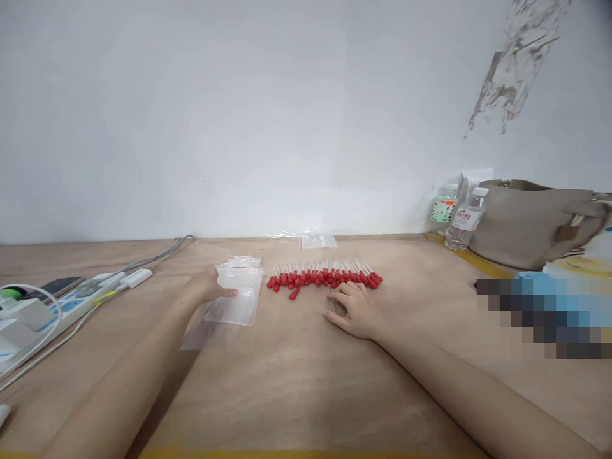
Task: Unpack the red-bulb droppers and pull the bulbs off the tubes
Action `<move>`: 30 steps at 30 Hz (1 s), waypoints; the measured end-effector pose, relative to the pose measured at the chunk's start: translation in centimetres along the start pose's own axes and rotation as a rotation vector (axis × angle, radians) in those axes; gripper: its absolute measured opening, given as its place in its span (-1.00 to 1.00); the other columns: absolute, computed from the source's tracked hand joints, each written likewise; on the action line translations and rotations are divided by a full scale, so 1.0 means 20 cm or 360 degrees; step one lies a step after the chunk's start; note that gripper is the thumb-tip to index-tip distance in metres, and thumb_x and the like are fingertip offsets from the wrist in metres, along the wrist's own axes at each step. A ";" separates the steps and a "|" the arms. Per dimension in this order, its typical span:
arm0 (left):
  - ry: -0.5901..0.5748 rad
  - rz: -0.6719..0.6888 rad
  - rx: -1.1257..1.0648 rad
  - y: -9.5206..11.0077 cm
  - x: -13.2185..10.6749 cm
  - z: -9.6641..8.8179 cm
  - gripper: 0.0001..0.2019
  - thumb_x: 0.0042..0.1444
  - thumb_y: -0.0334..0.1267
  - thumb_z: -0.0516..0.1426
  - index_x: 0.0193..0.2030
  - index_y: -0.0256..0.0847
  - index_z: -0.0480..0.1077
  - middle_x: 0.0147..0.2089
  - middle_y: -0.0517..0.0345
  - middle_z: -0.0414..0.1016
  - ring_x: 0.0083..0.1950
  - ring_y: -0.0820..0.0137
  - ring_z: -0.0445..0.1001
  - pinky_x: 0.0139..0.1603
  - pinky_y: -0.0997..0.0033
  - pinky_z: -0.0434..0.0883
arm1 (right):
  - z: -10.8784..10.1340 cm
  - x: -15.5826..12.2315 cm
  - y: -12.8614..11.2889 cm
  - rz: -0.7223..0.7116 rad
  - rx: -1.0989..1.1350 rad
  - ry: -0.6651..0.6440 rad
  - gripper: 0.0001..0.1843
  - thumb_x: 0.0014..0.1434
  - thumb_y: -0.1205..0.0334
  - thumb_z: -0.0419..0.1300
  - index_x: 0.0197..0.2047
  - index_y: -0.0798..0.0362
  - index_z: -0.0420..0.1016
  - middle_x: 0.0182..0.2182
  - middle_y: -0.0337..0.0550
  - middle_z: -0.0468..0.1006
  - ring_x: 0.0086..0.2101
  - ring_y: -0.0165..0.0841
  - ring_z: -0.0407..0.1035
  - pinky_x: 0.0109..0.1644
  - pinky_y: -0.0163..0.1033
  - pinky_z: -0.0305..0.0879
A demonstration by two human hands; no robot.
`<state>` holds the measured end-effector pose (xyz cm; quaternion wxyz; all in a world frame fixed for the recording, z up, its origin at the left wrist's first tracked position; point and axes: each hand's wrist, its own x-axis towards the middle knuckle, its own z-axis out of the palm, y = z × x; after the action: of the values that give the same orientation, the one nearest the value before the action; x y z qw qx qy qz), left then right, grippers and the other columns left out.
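Found red-tipped sticks [325, 276] mostly rowed, one out of line. Saw L hand [209, 284] w/ thumb over bags [241, 303], hold unclear; R hand [357, 312] w/ fingers apart by sticks.

Many thin white sticks with fat red tips [313, 277] lie in a long, crowded row. Their red ends point to the near side, and their white ends point away. Some red tips sit a little in front of the others (one lone red tip [294, 294] pokes out the most, on a slant). Just left of the row, flat, see-through plastic bags [241, 306] lie in a messy pile, with thin red lines near the far end. One more see-through bag [318, 241] lies behind the row.
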<state>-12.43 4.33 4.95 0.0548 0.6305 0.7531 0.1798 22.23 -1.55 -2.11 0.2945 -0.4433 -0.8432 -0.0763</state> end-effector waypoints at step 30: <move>-0.0128 0.1082 -0.1206 0.42 -0.44 0.40 -0.83 -0.04 -0.26 0.09 -0.30 -0.25 0.43 -0.32 0.09 0.48 -0.34 0.41 0.47 -0.33 0.44 0.45 | -0.01 -0.03 0.00 -0.0071 -0.0002 0.0501 -0.35 0.02 -0.02 0.10 0.15 0.04 0.11 0.04 0.06 0.18 0.01 -0.14 0.10 0.01 -0.03 0.07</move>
<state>-0.44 -1.41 -0.99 0.2470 0.7820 0.3847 0.4236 22.64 -1.96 -2.24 0.4209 -0.4073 -0.7962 -0.1519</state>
